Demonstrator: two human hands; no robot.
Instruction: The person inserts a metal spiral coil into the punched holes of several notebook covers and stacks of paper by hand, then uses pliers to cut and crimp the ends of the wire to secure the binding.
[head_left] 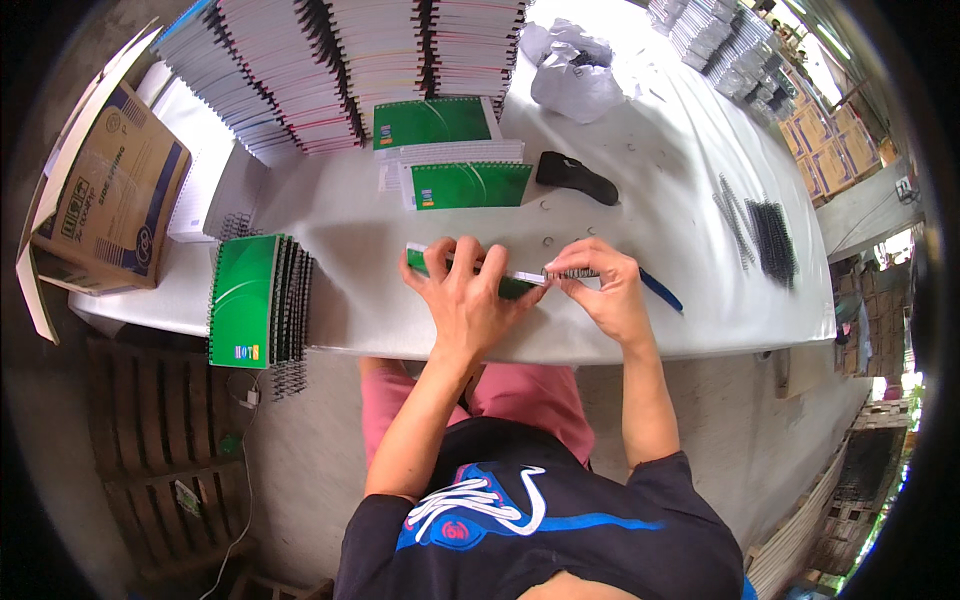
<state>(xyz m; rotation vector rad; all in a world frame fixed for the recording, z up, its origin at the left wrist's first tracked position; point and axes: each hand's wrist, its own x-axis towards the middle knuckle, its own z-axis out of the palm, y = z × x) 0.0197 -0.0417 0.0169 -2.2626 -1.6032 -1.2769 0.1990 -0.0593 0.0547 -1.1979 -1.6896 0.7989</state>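
At six o'clock on the desk, the left hand grips a green notebook. At its three o'clock end, the right hand pinches a black spiral coil. This looks like threading; next needs gentle twisting.

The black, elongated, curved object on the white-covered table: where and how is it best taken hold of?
The black object is probably best gripped across its slimmer right-hand part, coming from the right, pinching its two long edges. It lies slanted, its broader left end beside the green-covered, spiral-bound notebook, while its slimmer end points away from it.
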